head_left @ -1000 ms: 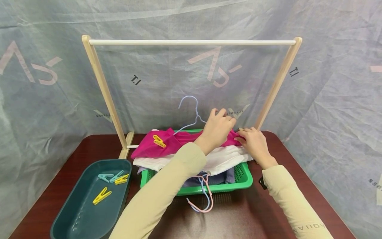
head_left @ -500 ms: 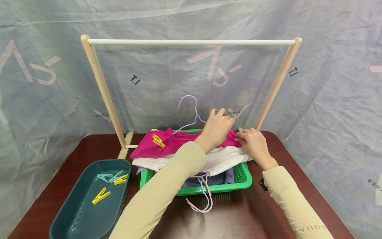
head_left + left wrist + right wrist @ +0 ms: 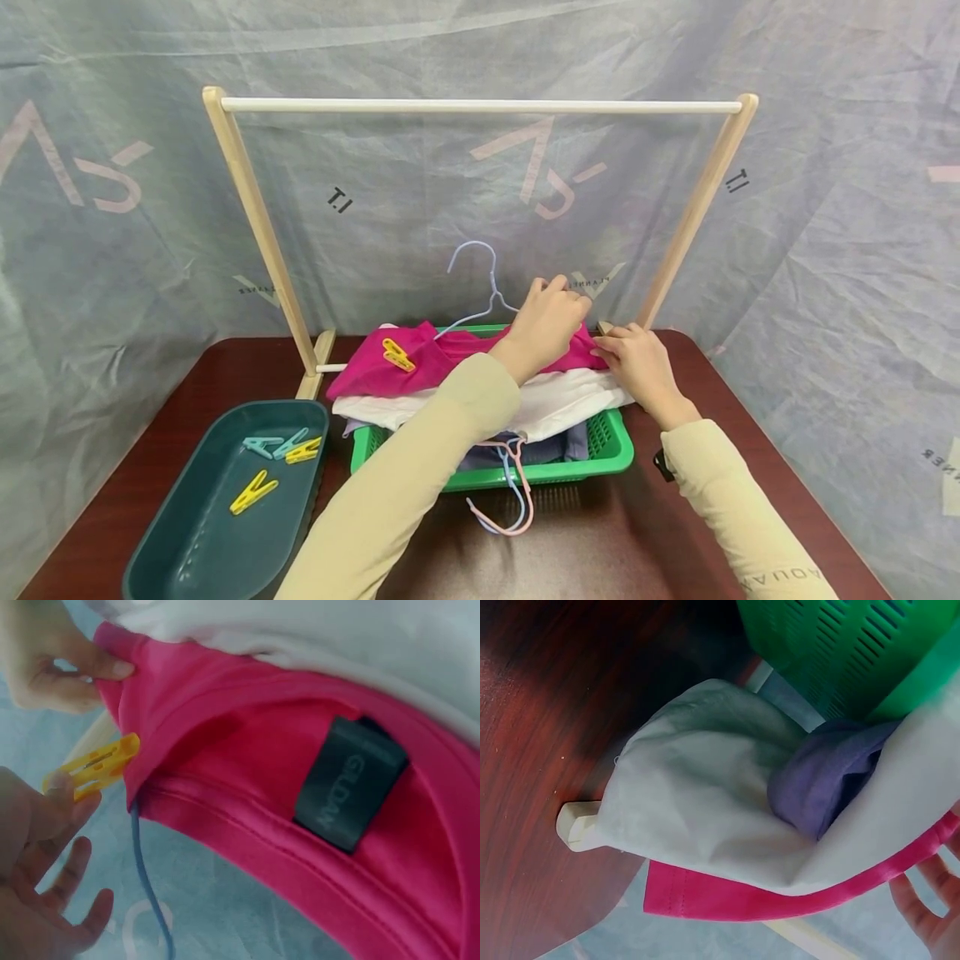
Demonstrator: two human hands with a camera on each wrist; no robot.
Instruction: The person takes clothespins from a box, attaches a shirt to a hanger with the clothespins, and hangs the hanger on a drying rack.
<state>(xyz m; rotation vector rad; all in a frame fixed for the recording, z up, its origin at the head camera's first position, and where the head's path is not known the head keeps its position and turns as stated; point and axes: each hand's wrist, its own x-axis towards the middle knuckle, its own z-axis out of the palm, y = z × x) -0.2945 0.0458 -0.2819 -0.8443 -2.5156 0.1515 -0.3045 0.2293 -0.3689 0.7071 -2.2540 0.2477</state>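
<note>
The magenta shirt (image 3: 375, 371), slightly rumpled, has a black GILDAN label (image 3: 351, 784) inside its gaping neck. It lies across the green basket (image 3: 611, 462) near the back edge of the desk (image 3: 630, 542). The left hand (image 3: 546, 325) pinches 1 yellow clip (image 3: 97, 766) at the neckline beside a blue hanger (image 3: 141, 855); the right hand (image 3: 641, 360) pinches the shirt nearer the desk's back right corner.

Bright head view, sheen on tabletop (image 3: 585, 558); dimmer, softer wrist views.
</note>
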